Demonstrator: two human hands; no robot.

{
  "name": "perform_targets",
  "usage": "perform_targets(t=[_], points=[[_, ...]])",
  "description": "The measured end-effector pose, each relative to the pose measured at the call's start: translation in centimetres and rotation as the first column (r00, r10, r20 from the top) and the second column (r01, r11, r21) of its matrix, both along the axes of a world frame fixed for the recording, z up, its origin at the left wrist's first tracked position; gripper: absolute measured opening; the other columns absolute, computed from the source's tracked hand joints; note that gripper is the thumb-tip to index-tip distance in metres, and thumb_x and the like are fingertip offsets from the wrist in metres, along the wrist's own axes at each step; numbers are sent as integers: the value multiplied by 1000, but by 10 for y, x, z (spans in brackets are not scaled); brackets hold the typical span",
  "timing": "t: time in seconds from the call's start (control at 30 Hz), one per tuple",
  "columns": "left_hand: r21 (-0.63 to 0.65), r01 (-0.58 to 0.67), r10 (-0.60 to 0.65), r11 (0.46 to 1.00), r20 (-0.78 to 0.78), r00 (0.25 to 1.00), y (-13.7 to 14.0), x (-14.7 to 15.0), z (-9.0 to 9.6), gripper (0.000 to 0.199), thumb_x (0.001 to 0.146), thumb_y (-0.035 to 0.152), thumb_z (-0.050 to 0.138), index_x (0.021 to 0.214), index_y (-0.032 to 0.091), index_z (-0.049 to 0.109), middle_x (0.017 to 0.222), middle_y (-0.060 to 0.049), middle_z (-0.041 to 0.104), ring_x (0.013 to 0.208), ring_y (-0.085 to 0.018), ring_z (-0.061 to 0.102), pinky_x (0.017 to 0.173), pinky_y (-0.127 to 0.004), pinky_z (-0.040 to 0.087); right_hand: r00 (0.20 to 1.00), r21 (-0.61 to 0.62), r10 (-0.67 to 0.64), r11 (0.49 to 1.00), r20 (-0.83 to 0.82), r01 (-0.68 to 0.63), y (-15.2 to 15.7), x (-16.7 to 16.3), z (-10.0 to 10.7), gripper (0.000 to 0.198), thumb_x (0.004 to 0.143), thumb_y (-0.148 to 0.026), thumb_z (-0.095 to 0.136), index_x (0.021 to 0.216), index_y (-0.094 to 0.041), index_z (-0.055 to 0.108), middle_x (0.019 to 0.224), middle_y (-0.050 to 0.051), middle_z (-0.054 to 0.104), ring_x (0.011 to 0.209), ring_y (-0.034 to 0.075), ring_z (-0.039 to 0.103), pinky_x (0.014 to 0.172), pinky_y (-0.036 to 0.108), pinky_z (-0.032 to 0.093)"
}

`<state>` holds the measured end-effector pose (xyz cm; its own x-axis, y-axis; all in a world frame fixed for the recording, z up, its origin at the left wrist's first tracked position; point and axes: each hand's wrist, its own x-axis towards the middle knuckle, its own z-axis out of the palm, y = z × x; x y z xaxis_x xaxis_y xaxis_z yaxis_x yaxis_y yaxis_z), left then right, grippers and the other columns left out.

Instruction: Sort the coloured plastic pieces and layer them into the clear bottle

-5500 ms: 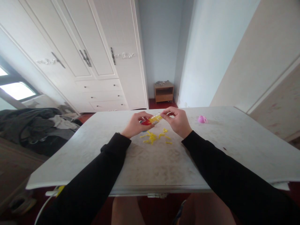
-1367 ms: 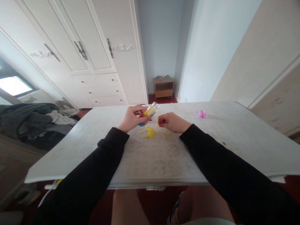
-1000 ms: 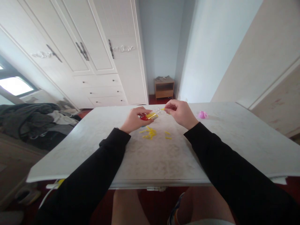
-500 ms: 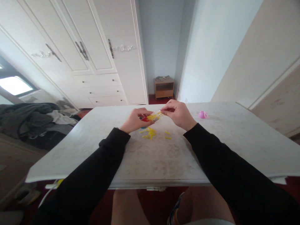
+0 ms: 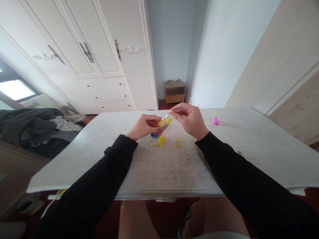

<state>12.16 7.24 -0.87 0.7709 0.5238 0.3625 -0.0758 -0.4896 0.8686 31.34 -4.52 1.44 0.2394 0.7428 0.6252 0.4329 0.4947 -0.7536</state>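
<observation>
A small clear plastic bottle (image 5: 166,120) leans up to the right over the table, with yellow pieces inside and red and blue colour at its lower end. My left hand (image 5: 144,126) is wrapped round its lower part. At the bottle's upper end, my right hand (image 5: 191,120) has thumb and forefinger pinched together; whatever lies between the fingertips is too small to make out. Below the bottle lies a loose heap of thin yellow pieces (image 5: 161,142). Two single yellow pieces (image 5: 178,145) lie just right of the heap.
A pink rounded object (image 5: 216,121) sits farther right on the white table (image 5: 159,176). Dark clothes (image 5: 27,132) are piled beyond the table's left side. Behind stand a white wardrobe (image 5: 107,89) and a small wooden cabinet (image 5: 174,99).
The bottle has tipped more upright, and its blue lower end now shows beneath my left hand. My right hand has risen slightly with the bottle's upper end.
</observation>
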Motion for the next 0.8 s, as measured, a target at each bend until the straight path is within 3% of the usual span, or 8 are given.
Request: perform_targets(t=[0.17, 0.33, 0.57, 0.8], points=[[-53, 5, -5, 999, -2, 1000, 1, 0, -1, 30, 67, 27, 91, 93, 15, 82, 81, -4, 78, 67, -16, 70, 65, -29, 59, 996, 68, -69, 996, 54, 65, -4, -1, 5, 7, 88, -26, 71, 90, -20, 75, 92, 4, 78, 88, 19, 72, 81, 36, 58], [-182, 5, 36, 983, 222, 974, 6, 2, -4, 33, 66, 29, 92, 91, 16, 75, 90, -4, 78, 80, -19, 74, 74, -32, 61, 970, 153, -236, 962, 53, 226, -7, 0, 9, 11, 92, -26, 63, 91, -21, 73, 94, 4, 74, 87, 18, 67, 77, 34, 55], [-187, -27, 68, 982, 219, 973, 8, 2, -5, 42, 63, 27, 94, 94, 16, 69, 93, -4, 78, 87, -20, 75, 80, -33, 61, 959, -16, -210, 976, 188, 217, -3, -1, 2, 6, 86, -18, 62, 85, -20, 67, 84, 2, 71, 77, 17, 63, 66, 29, 48], [-147, -64, 98, 987, 235, 967, 14, 3, -6, 40, 63, 27, 92, 93, 17, 68, 92, -4, 77, 86, -19, 74, 79, -34, 60, 899, -215, -1, 971, 437, 106, 0, -6, -12, 10, 84, -11, 64, 78, -18, 67, 75, 1, 69, 69, 15, 60, 68, 28, 45]])
